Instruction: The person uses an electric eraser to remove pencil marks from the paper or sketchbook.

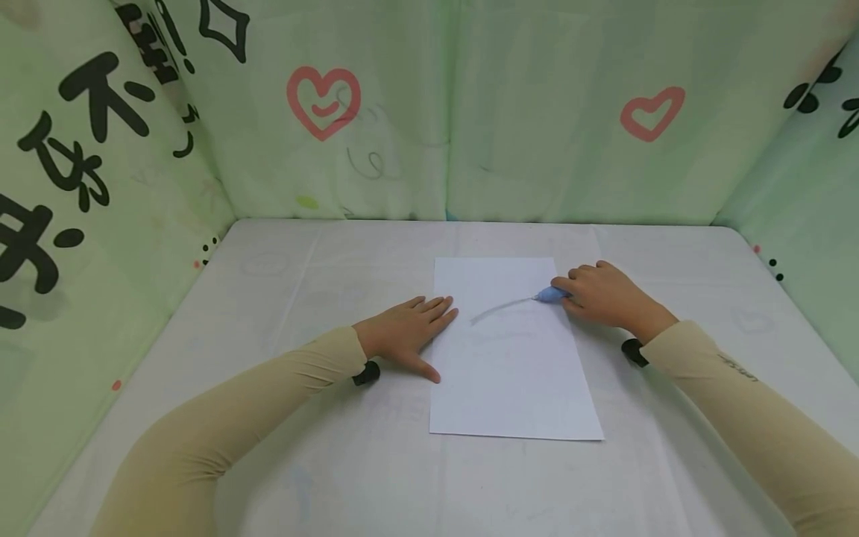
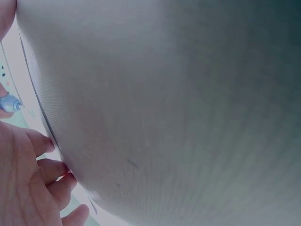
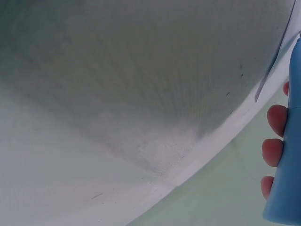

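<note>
Near edge: cream sleeves [image 1: 221,418] entering low on both sides; black wrist mounts [image 1: 365,373] tucked under each wrist.
Left hand: left hand [image 1: 406,335] flat, fingers straight and spread, pressing on the left margin of the paper [image 1: 510,373]; holding nothing.
Paper: white sheet lying between the two hands on the white table cover [image 1: 302,462], long edge running away from the body; one faint grey stroke [image 1: 499,308] curving from mid-sheet toward the right hand.
Right hand: right hand [image 1: 600,294] curled round a blue pen [image 1: 552,294], tip just beyond the fingers and down at the right end of the stroke.
Far: green padded walls [image 1: 470,134] printed with red hearts and black characters, beyond both hands.
Doing it well: judged best to keep the flat palm steady on the margin so the sheet cannot slide, pen pressure light and even, wrist resting on the cover for control.
Head view only: whole sheet, stroke, both hands at once.
Left wrist view only: fingertips [image 2: 44,141] seen from below at the sheet's edge, pen tip [image 2: 10,104] small in the distance; otherwise blurred grey surface.
Right wrist view only: blue barrel [image 3: 287,160] close up with three fingertips [image 3: 277,117] wrapped behind it; stroke not visible there.
</note>
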Available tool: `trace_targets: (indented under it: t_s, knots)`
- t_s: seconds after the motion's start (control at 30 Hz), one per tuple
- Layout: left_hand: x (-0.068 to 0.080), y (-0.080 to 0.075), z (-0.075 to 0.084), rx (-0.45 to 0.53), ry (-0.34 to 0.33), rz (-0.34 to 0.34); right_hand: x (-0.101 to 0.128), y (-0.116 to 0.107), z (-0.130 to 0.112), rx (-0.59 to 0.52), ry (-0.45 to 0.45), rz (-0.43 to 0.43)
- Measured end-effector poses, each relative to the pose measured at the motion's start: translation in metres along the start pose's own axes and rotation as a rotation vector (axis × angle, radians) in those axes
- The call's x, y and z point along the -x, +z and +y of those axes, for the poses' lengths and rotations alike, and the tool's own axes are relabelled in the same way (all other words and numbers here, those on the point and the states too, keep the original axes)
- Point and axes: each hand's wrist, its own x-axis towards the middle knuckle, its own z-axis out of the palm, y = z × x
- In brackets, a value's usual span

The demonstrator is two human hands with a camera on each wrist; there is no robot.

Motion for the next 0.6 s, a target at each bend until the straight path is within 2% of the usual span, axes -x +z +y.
trace_targets:
  t_s: [0.3, 0.6]
  knots:
    - [-0.0006, 0.0017, -0.0012, -0.021, 0.003, 0.008, -0.0031, 0.0018, 0.0011, 0.030, -0.012, 0.030]
    - [-0.0012, 0.0008, -0.0011, 0.001, -0.005, -0.006, -0.0037, 0.0009, 0.0001, 0.031, -0.008, 0.038]
